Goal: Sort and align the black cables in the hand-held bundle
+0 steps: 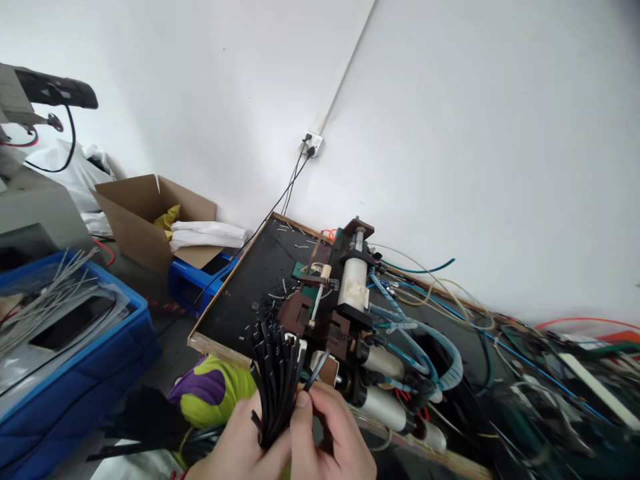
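Observation:
A bundle of black cables (275, 380), its cut ends fanned upward, is gripped in my left hand (237, 440). My right hand (333, 427) is closed beside it, thumb and finger pinching a single dark cable (318, 371) that points up and to the right. Just beyond both hands is a bench-top pneumatic machine with a white cylinder (354, 283) and brown metal blocks (295, 312). Small black offcuts (267, 308) lie on the black bench top (245, 277) to its left. More black cables (150, 433) rest low at the left, below my hands.
A blue crate (125, 340) with pale wires and a phone stands at the left. Behind it are an open cardboard box (133, 220) and a blue stool (193, 283). Blue air hoses (415, 340) loop to the right of the machine. A wall socket (313, 143) has black leads.

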Action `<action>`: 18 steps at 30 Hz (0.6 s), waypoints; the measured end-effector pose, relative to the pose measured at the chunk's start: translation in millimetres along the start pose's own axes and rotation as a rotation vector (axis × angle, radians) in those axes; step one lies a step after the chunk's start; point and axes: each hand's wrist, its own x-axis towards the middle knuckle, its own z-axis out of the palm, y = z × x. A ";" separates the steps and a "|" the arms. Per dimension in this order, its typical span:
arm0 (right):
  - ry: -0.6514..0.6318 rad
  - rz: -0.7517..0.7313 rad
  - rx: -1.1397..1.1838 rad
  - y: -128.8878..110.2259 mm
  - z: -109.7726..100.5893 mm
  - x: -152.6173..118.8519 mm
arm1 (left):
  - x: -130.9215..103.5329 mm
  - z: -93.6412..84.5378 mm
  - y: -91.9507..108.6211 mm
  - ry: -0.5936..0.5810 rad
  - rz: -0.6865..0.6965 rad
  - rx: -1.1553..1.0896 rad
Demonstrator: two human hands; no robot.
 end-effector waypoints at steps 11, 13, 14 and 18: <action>0.192 0.272 0.691 26.0 29.0 -12.4 | 17.0 -7.9 -2.6 0.246 -0.043 0.003; 0.181 0.227 0.513 24.3 26.3 -18.3 | 14.5 -9.0 -3.9 0.204 -0.055 -0.003; 0.139 0.208 0.398 23.3 24.4 -21.4 | 12.9 -9.1 -4.1 0.183 -0.069 -0.010; -0.155 0.126 0.175 23.6 14.8 -29.3 | 9.2 -5.9 -1.3 0.245 -0.072 0.040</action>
